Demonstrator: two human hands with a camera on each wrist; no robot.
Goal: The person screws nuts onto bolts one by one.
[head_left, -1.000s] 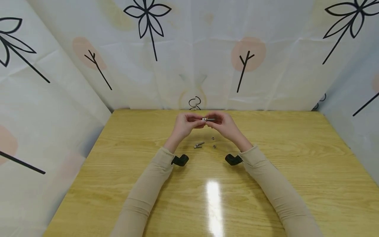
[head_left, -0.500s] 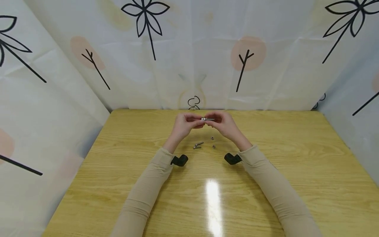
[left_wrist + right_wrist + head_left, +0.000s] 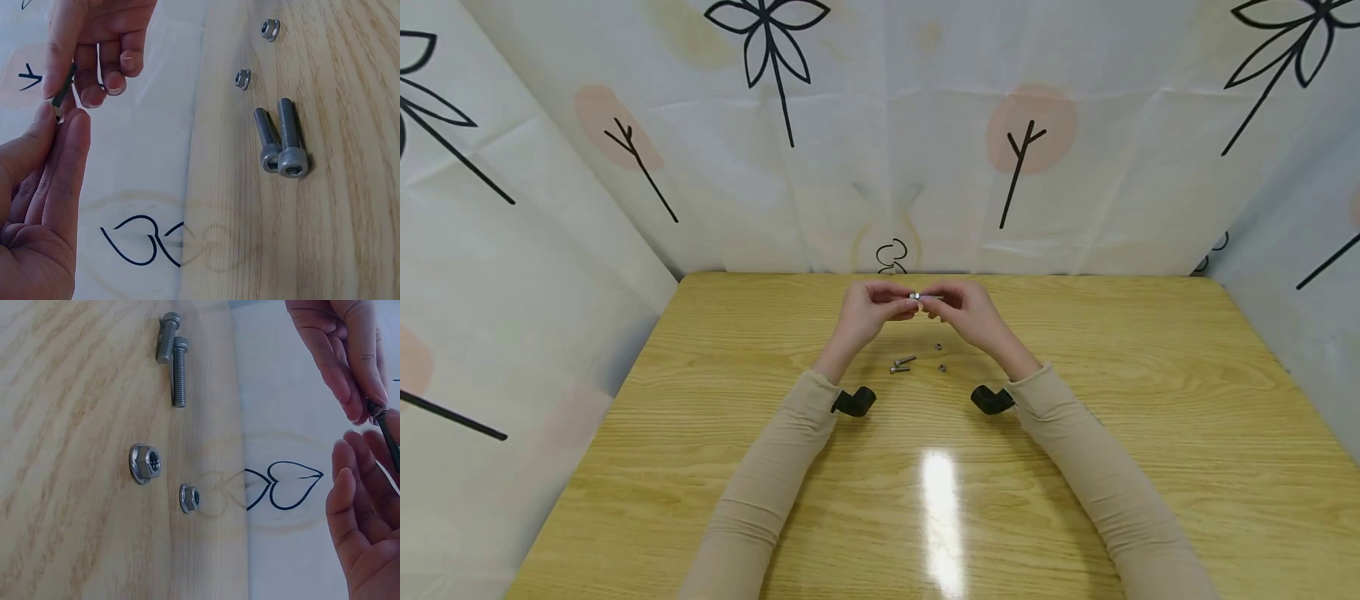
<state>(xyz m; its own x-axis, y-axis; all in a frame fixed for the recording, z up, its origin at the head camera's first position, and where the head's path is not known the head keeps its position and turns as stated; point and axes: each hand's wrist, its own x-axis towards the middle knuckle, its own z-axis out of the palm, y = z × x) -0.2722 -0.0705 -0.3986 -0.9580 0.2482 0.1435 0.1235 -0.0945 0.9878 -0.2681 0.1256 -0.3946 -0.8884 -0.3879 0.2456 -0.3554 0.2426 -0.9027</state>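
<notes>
My left hand (image 3: 865,315) and right hand (image 3: 968,315) meet above the far part of the table. Between their fingertips is a small metal bolt (image 3: 392,440). The left thumb and fingers pinch it at its bright, thicker end, while the threaded shank points toward the right hand. My right thumb and a finger hold it beside that end, other fingers loosely bent. A bright metal piece (image 3: 58,114) shows at the left thumb tip, partly covered by fingers; I cannot tell whether it is the head or a nut.
Two socket-head bolts (image 3: 291,147) lie side by side on the wooden table (image 3: 775,467). Near them sit two flange nuts, a larger nut (image 3: 145,464) and a smaller nut (image 3: 190,498). A patterned white cloth (image 3: 887,167) hangs behind the table. Black wrist mounts (image 3: 854,402) stick out inward from the sleeves.
Both hands stay together at the bolt, with the right fingertips shifting slightly around it. The head view has tilted a little; the loose bolts and nuts have not moved on the table.
</notes>
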